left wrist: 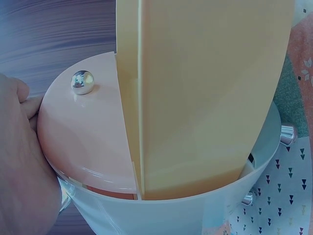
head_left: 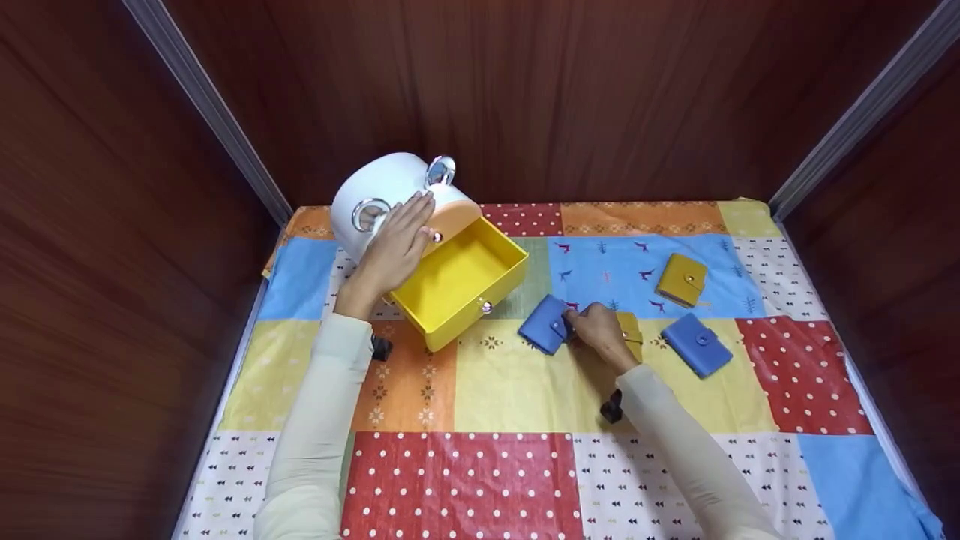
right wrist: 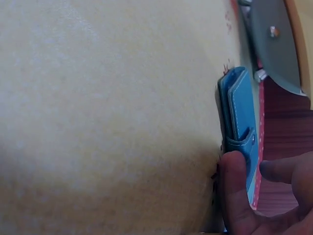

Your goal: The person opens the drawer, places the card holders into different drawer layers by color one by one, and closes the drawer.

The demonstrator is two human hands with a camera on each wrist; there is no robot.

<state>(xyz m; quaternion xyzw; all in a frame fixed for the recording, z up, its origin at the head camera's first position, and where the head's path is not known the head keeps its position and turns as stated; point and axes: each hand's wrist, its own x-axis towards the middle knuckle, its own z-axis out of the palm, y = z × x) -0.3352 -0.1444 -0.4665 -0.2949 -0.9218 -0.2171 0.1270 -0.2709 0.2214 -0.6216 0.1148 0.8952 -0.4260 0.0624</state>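
My left hand lies with straight fingers on a white rounded drawer box with peach drawer fronts, silver knobs and silver rings. Its lower yellow drawer is pulled out, with a bare floor inside. In the left wrist view, the hand is against the side of the peach front. My right hand has its fingers bent at the strap end of a blue snap wallet. From the right wrist, the thumb overlaps the wallet's near edge, and the index finger is by its far edge.
A mustard wallet is partly hidden behind my right hand. Farther right lie another mustard wallet and a second blue wallet. A patchwork cloth covers the table, with brown wood panels around the back and sides.
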